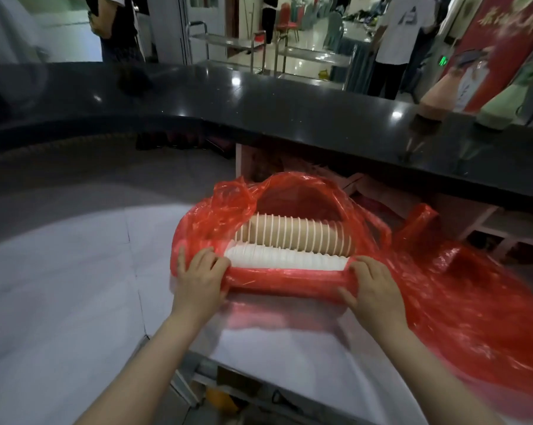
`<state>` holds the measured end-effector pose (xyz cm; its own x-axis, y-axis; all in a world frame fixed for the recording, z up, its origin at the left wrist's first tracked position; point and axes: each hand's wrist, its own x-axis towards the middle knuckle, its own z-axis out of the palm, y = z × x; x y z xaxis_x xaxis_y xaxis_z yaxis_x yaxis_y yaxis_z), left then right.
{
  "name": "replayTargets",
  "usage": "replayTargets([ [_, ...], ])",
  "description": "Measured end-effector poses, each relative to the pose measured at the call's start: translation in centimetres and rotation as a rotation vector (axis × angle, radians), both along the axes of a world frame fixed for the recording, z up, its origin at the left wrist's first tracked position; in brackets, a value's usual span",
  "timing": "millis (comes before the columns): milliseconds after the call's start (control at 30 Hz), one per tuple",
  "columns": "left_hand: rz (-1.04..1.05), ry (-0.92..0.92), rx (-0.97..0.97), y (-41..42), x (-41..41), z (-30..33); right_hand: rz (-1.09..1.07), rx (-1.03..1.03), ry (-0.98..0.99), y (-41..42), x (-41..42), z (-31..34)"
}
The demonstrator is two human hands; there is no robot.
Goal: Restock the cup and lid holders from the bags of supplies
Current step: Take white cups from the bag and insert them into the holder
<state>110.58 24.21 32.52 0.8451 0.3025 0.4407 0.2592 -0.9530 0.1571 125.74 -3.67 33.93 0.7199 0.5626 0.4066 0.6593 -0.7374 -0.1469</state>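
Both hands (202, 271) (374, 286) grip red bag (289, 279); lid stack (285, 259) between.

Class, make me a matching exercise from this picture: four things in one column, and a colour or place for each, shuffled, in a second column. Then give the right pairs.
Things
1. stack of cups
2. stack of lids
3. plastic bag
4. countertop

Descriptions
A. glossy black, raised beyond the bag
B. translucent red, wrapped round both stacks
C. white, nearer stack, between left hand and right hand
D. tan with white rims, farther stack

Pairs: 1-D, 2-C, 3-B, 4-A
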Motion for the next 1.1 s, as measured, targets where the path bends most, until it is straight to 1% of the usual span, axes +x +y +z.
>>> replayTargets([
  [67,-0.029,0.024,-0.025,0.5,-0.5,-1.1,-0.054,0.097,0.032,-0.9,0.2,-0.8],
  [133,-0.040,0.019,-0.093,0.6,-1.0,-1.8,-0.075,0.154,0.057,-1.5,0.3,-1.0],
  [200,-0.043,-0.022,-0.218,0.5,-1.4,-1.9,-0.104,0.122,-0.030,-1.7,0.2,-0.7],
  [267,-0.017,-0.125,-0.350,0.5,-1.4,-1.6,-0.111,0.080,-0.164,-1.2,0.1,0.1],
  [300,0.018,-0.163,-0.366,0.6,-1.2,-1.3,-0.084,0.087,-0.210,-0.6,0.1,0.7],
  [400,0.182,-0.230,-0.237,0.9,-0.4,-0.4,0.073,0.105,-0.265,2.5,0.1,2.7],
  [467,0.266,-0.251,-0.203,1.0,0.2,0.1,0.189,0.064,-0.175,5.5,0.2,3.8],
  [567,0.265,-0.161,-0.243,1.2,0.9,0.3,0.266,-0.154,0.089,9.3,0.1,4.4],
  [633,0.259,-0.006,-0.303,1.4,1.1,0.3,0.284,-0.258,0.201,10.8,0.3,3.9],
  [700,0.264,0.136,-0.373,1.7,1.0,0.0,0.306,-0.320,0.278,11.7,0.3,3.4],
  [800,0.263,0.228,-0.438,1.8,0.5,-0.6,0.300,-0.403,0.301,12.2,-0.1,2.3],
  [900,0.268,0.224,-0.499,2.0,0.2,-0.9,0.256,-0.501,0.248,12.5,-0.7,1.0],
  [1000,0.297,0.235,-0.556,2.6,0.0,-0.7,0.279,-0.425,0.238,12.2,-0.5,0.6],
  [1100,0.346,0.343,-0.592,3.7,0.0,-0.4,0.315,-0.369,0.277,10.8,0.7,0.8],
])
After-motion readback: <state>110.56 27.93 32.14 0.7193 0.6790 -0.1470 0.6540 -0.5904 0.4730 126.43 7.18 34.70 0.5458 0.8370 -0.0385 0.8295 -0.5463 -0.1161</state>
